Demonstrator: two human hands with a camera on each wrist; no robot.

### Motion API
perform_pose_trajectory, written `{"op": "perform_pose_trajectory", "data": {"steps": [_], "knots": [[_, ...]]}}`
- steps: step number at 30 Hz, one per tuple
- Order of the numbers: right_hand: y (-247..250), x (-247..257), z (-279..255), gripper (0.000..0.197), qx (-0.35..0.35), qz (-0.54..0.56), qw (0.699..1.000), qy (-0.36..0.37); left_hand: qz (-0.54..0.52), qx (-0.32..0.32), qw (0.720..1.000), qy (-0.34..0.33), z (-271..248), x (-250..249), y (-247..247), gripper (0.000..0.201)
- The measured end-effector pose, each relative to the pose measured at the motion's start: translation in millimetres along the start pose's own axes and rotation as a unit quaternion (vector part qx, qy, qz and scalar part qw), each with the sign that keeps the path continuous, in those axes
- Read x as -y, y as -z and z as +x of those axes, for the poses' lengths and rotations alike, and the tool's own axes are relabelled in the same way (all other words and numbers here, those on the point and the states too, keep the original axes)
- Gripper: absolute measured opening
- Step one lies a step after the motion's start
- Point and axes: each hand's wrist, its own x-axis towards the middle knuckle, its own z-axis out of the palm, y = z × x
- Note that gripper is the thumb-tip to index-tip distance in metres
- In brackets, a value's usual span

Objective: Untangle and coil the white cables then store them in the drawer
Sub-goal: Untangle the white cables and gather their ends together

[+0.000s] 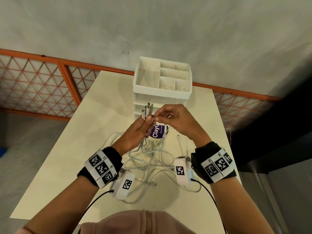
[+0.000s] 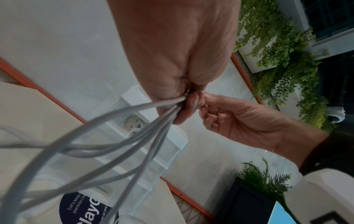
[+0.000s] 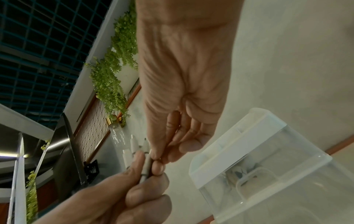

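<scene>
Head view shows your left hand [image 1: 135, 132] closed around a bundle of cable ends [image 1: 147, 110], the plugs standing up past your fingertips and pointing away from you toward the drawer unit [image 1: 162, 85]. Your right hand [image 1: 175, 119] sits just beside it, thumb and forefinger pinching one plug at the top of that bundle; the other fingers curl loosely and hold nothing.

The rest of the cables [image 1: 152, 159] hang from under your left palm and spread in tangled loops on the table [image 1: 67, 149], below and between both wrists. So the long axis runs from the plugs at your fingertips, down through your left fist, back toward your body.

That axis looks like what the next move depends on. With the ends gathered and aligned, the loose lengths lie on the near side of your left hand, and your right hand is the freer one to run down them. Pulling along the cables' length, away from the left fist, should draw the loops out rather than tighten them.

The drawers sit just beyond your fingertips. From the right wrist view something pale seems to lie inside a clear drawer [image 3: 268, 181], though the blur makes it hard to say what. A round purple label [image 1: 157, 132] lies under your hands.
</scene>
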Motion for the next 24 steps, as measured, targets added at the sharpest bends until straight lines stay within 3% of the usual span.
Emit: {"op": "perform_pose_trajectory", "data": {"steps": [8, 12, 15, 18, 20, 21, 24], "knots": [[-2, 5, -1, 0.004, -0.005, -0.011, 1.000, -0.006, 0.026, 0.001, 1.000, 0.008, -2, 3, 3, 0.036], [0, 7, 4, 0.004, -0.067, 0.011, 0.998, -0.002, 0.028, 0.040, 0.998, 0.038, -7, 0, 4, 0.036], [7, 15, 7, 0.005, -0.063, -0.005, 0.998, 0.011, 0.018, 0.063, 0.997, 0.047, -12, -3, 5, 0.033], [2, 17, 6, 0.033, -0.017, 0.073, 0.997, -0.019, -0.041, 0.042, 0.998, 0.035, -12, -13, 5, 0.033], [-7, 13, 6, 0.060, 0.073, 0.090, 0.993, -0.033, -0.050, 0.000, 0.999, 0.014, -8, -24, 8, 0.040], [-16, 11, 6, 0.062, 0.136, 0.068, 0.988, -0.028, -0.050, -0.014, 0.999, -0.001, -6, -32, 10, 0.043], [-47, 3, 6, 0.027, 0.264, 0.027, 0.964, -0.038, -0.117, -0.010, 0.992, -0.035, 1, -56, 14, 0.034]]}}
